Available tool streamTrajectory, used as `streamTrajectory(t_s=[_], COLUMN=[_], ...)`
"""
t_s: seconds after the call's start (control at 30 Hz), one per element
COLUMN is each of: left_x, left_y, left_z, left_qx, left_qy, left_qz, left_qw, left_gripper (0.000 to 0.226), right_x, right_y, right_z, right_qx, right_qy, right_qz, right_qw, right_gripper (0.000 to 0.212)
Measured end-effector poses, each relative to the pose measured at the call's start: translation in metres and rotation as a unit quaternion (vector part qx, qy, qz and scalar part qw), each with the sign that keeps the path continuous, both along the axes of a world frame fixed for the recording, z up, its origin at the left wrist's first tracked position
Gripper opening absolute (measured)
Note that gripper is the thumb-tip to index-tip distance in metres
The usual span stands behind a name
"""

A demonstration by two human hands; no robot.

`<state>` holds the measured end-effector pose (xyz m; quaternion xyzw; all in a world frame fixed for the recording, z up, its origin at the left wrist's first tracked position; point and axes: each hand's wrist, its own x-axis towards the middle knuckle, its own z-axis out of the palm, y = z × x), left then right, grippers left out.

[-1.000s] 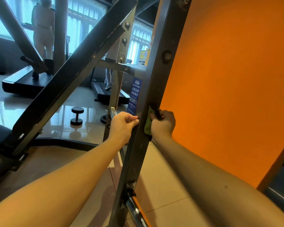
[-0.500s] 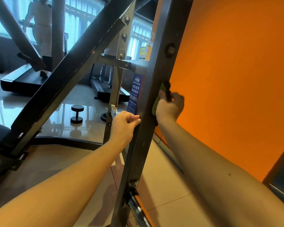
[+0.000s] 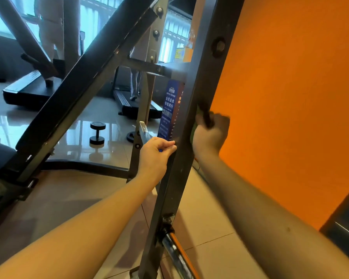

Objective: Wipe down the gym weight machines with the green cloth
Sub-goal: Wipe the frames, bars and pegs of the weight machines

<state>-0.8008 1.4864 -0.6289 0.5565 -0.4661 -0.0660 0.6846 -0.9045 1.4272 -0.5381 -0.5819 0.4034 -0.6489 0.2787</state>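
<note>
Left hand [image 3: 157,152]: fingers curled on the left edge of the upright post [image 3: 169,188], likely bracing it.
Right hand [image 3: 210,133]: blurred, clamped around the green cloth [image 3: 192,135], pressing it against the post's right side for wiping.

Head view faces forward and down, seemingly close to the upright [image 3: 169,198]

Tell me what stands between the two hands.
In the head view, the machine's dark upright post stands between the left hand and the right hand, which holds the green cloth against it.
</note>
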Motion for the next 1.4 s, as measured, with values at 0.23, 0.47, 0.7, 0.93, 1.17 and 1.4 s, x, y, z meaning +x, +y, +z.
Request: streamTrajectory(t_s=[0.23,0.47,0.7,0.93,1.17,1.4], left_x=[-0.015,-0.017,-0.019,-0.015,-0.015,-0.013], left_y=[0.012,0.017,0.018,0.021,0.014,0.018], left_z=[-0.044,-0.058,-0.075,-0.091,-0.111,-0.111], left_qx=[0.004,0.050,0.051,0.073,0.069,0.091], left_qy=[0.038,0.047,0.064,0.068,0.066,0.059], left_qz=[0.009,0.016,0.018,0.011,0.028,0.018], left_qw=[0.999,0.997,0.996,0.995,0.995,0.994], left_gripper=[0.014,0.014,0.013,0.007,0.005,0.005], right_x=[-0.014,-0.012,-0.023,-0.013,-0.026,-0.024], right_y=[0.026,0.021,0.031,0.016,0.046,0.033], right_z=[-0.160,-0.076,-0.197,-0.139,-0.238,-0.203], right_qx=[0.162,0.014,0.279,0.027,0.200,0.112], right_qy=[0.074,0.057,0.066,0.084,0.059,0.110], right_qz=[0.033,0.011,0.017,0.007,0.071,0.105], right_qw=[0.983,0.998,0.958,0.996,0.975,0.982], right_gripper=[0.016,0.014,0.018,0.020,0.013,0.010])
